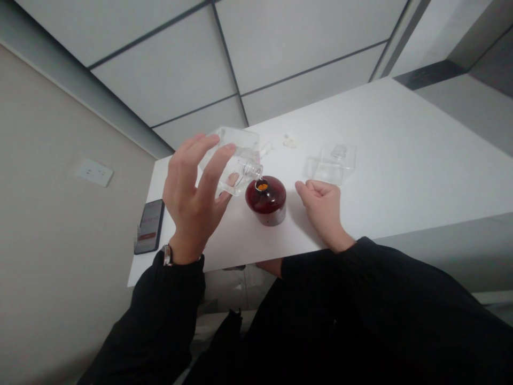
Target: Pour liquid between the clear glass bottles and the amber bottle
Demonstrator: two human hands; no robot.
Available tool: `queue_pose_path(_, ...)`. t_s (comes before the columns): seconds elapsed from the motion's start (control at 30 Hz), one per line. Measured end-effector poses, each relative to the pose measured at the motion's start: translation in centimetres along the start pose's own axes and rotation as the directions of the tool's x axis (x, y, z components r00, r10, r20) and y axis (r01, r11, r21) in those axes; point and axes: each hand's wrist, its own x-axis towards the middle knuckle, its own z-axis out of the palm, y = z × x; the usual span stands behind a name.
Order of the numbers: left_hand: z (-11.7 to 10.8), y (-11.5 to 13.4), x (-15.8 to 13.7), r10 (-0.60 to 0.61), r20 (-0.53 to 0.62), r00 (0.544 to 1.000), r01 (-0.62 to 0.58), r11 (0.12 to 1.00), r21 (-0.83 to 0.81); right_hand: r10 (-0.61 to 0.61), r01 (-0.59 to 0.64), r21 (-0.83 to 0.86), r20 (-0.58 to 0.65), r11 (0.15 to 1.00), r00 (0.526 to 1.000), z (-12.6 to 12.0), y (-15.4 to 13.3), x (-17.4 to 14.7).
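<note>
My left hand (192, 195) grips a clear square-sided bottle (240, 140), tilted so that its threaded neck points right and down. The bottle's mouth sits just over the open neck of a dark red, round-shouldered bottle (272, 206) standing upright on the table. Orange-brown shows inside that neck, and clear liquid seems to run at the mouth. My right hand (323, 206) rests on the table to the right of the red bottle, apart from it. Its fingers are curled into a fist; whatever they may enclose is hidden.
On the white table (401, 160), clear plastic containers (334, 160) lie beyond my right hand. Small whitish pieces (289, 140) are near the back edge. A phone (150, 227) lies at the left edge, beside the wall with a socket (95, 172). White panels (280, 48) rise behind.
</note>
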Motion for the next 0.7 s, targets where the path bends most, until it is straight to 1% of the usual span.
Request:
queue_pose_path(0.13,-0.16,-0.09,-0.16,-0.105,0.097,0.99,0.115,0.989,-0.096,-0.004,0.004,0.0,-0.002,1.0,1.0,0.0,0.07,0.01)
queue_pose_path(0.17,-0.17,-0.14,-0.18,-0.106,0.103,0.989,0.116,0.989,-0.093,-0.005,0.005,0.0,-0.002,1.0,1.0,0.01,0.08,0.01)
queue_pose_path(0.3,-0.15,-0.24,-0.13,-0.005,0.039,0.999,0.005,1.0,0.022,-0.009,0.009,0.0,0.002,1.0,1.0,0.03,0.03,0.05)
queue_pose_path(0.37,-0.15,-0.23,-0.08,-0.015,0.058,0.998,0.013,0.999,0.039,-0.009,0.009,0.0,0.001,1.0,1.0,0.04,-0.02,0.07)
queue_pose_path(0.43,-0.14,-0.2,-0.03,-0.038,0.083,0.996,0.038,0.999,0.004,-0.007,0.007,0.0,0.0,1.0,1.0,0.04,-0.07,0.08)
queue_pose_path(0.53,-0.1,-0.17,0.1,-0.028,0.047,0.999,0.03,0.999,-0.034,-0.003,0.003,0.0,0.001,1.0,1.0,0.02,-0.15,0.05)
queue_pose_path(0.6,-0.09,-0.17,0.15,0.006,0.011,1.0,-0.006,1.0,0.003,-0.002,0.002,-0.001,0.001,1.0,1.0,0.02,-0.19,0.02)
queue_pose_path(0.63,-0.11,-0.17,0.13,0.007,0.011,1.0,-0.007,1.0,0.01,-0.002,0.002,-0.001,-0.001,1.0,1.0,0.03,-0.21,0.01)
queue_pose_path(0.67,-0.14,-0.18,0.07,-0.014,0.032,0.999,0.014,1.0,-0.006,-0.003,0.003,-0.001,-0.003,1.0,1.0,0.04,-0.22,0.0)
queue_pose_path(0.7,-0.18,-0.21,-0.02,-0.061,0.076,0.995,0.064,0.997,-0.038,-0.004,0.004,-0.001,-0.006,1.0,1.0,0.06,-0.23,0.0)
